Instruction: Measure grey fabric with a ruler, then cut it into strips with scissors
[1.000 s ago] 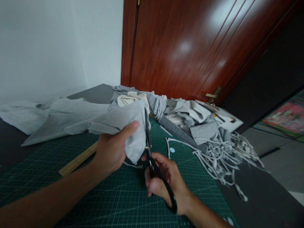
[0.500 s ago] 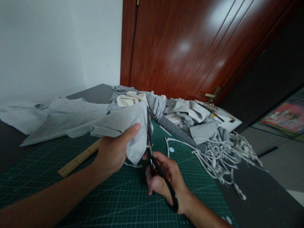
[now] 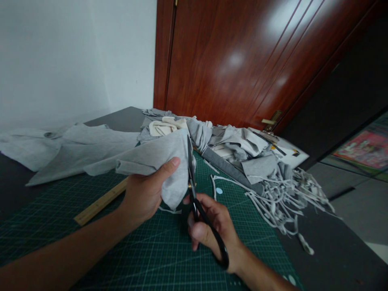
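Light grey fabric (image 3: 154, 149) is pinched in my left hand (image 3: 144, 194), thumb on top and fingers underneath. The cloth stretches far to the left over the table. In my right hand (image 3: 215, 226) is a pair of black-handled scissors (image 3: 191, 178), with fingers and thumb through the loops. The blades point away from me along the right edge of the fabric, beside my left thumb. Whether cloth lies between the blades is hard to make out. Both hands are above a green cutting mat (image 3: 145, 258).
A wooden ruler (image 3: 101, 202) lies on the mat, left of my left forearm. Behind, grey and cream fabric pieces (image 3: 236, 141) are heaped by a brown door (image 3: 227, 60). Thin grey fabric strips (image 3: 281, 202) tangle at the right, near a white board (image 3: 291, 149).
The scissors and my right hand have shifted slightly to the right, and the blades appear a little more tilted. My left hand and the fabric stay nearly still.
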Demonstrator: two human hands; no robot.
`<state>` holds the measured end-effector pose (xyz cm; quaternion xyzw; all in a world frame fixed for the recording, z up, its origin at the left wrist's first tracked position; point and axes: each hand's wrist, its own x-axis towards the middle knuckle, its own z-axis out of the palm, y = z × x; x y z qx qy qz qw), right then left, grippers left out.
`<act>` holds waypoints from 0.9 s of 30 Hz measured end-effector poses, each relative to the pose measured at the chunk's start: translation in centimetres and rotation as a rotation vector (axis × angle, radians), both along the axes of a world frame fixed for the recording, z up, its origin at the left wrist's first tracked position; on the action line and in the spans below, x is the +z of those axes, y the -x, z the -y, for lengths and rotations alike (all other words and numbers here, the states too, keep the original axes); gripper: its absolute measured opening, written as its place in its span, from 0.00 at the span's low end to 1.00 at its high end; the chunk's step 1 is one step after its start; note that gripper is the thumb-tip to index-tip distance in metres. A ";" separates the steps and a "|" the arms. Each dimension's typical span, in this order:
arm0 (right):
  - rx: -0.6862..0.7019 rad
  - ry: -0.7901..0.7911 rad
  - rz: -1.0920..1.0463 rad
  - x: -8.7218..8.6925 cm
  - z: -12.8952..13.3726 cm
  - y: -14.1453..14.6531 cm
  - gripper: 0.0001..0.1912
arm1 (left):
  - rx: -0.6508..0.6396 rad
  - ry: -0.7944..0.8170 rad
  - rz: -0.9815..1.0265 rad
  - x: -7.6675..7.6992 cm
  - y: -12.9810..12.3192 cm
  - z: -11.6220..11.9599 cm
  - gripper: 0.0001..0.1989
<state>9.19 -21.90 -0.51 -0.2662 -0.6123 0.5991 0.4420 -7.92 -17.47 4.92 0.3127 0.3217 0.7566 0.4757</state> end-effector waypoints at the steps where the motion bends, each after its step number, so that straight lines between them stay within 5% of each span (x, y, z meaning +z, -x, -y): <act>1: -0.003 0.005 0.011 0.0 0.0 0.0 0.32 | 0.001 -0.007 -0.001 0.0 0.0 0.0 0.35; 27: -0.087 0.024 0.082 0.2 0.1 0.0 0.31 | 0.018 -0.039 -0.016 0.2 -0.1 0.1 0.35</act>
